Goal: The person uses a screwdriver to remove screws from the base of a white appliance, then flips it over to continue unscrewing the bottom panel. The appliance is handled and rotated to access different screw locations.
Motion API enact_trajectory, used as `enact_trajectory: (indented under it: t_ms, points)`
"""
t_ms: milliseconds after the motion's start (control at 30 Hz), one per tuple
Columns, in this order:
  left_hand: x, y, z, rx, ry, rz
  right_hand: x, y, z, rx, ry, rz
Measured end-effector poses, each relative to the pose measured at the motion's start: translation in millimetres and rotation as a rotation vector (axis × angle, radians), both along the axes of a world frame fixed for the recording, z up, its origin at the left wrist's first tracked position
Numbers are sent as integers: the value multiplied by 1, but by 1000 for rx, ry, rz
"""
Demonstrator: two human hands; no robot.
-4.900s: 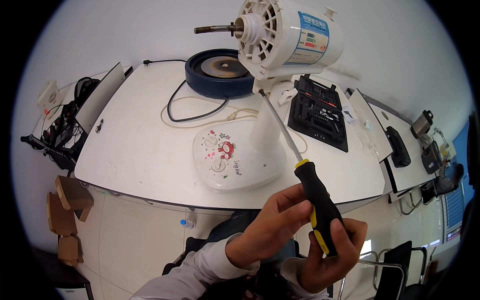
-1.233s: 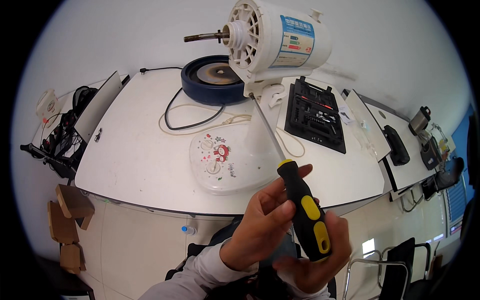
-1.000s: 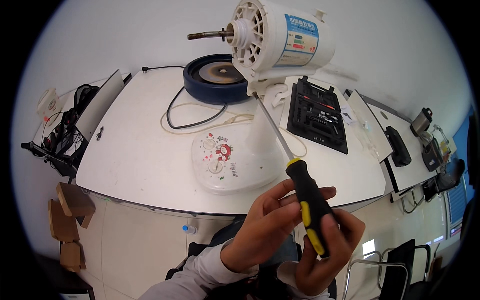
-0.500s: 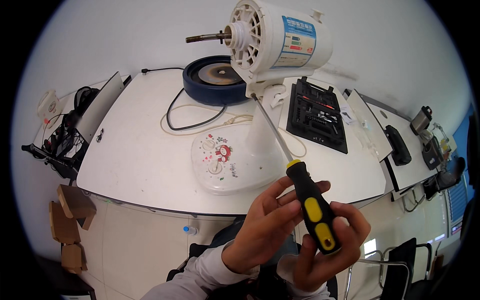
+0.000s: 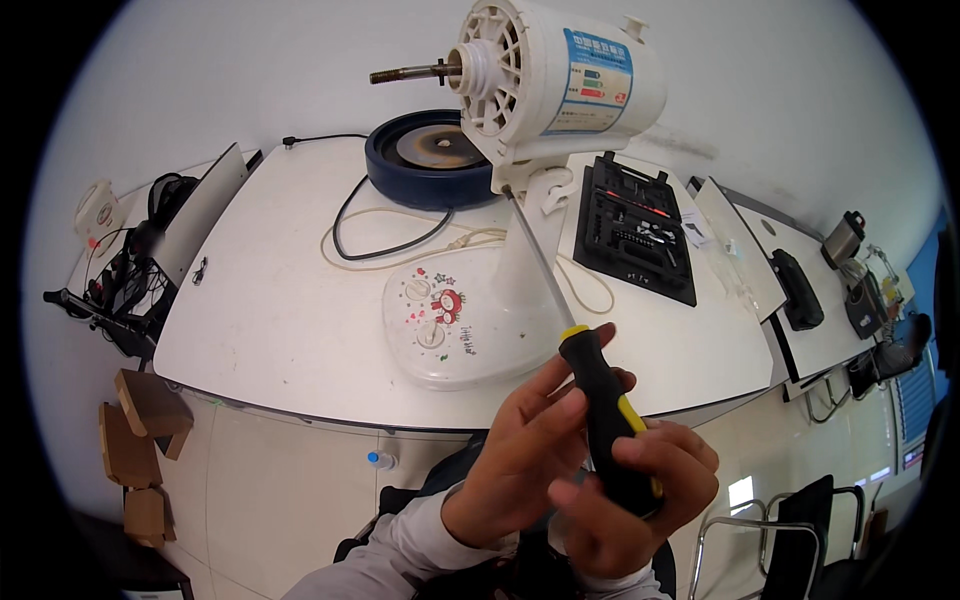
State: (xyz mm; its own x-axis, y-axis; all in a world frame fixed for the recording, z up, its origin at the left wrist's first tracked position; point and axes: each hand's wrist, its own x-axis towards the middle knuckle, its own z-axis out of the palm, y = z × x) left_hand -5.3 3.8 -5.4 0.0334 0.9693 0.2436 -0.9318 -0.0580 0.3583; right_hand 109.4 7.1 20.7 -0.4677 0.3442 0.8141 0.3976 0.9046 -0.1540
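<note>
A long screwdriver [image 5: 598, 392] with a black and yellow handle slants up from my hands. Its tip meets the underside of a white fan motor housing [image 5: 600, 85], at the neck below the front grille. My left hand [image 5: 520, 445] has its fingers around the upper handle, near the yellow collar. Lower down, my right hand [image 5: 640, 490] grips the handle's butt end. The housing stands on a white fan base [image 5: 470, 320] with printed cartoon pictures and two knobs. A bare metal shaft [image 5: 410, 73] sticks out leftward from the housing.
Behind the base lies a dark blue round pan-like appliance [image 5: 420, 185] with a black cord. An open black tool case [image 5: 640, 225] rests on the right of the white table [image 5: 270, 310]. Cardboard boxes [image 5: 130, 445] and a small bottle [image 5: 381, 460] stand on the floor.
The screwdriver handle has turned about its length, so its yellow patches now face right. My right hand has shifted slightly left with it. The fan parts have stayed in place.
</note>
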Motion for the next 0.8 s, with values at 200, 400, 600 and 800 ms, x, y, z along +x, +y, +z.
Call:
enact_trajectory:
  t_ms: [200,400,600,800]
  points:
    - [-1,-4,10,-23,-28,47,-3,-2,0,56,-32,-105]
    - [1,-1,-7,-11,-15,51,-2,4,-9,70,111,-186]
    - [0,-6,7,-30,-5,99,-4,11,-21,-103,395,-123]
    - [2,-5,17,-60,96,144,1,0,-4,88,189,-85]
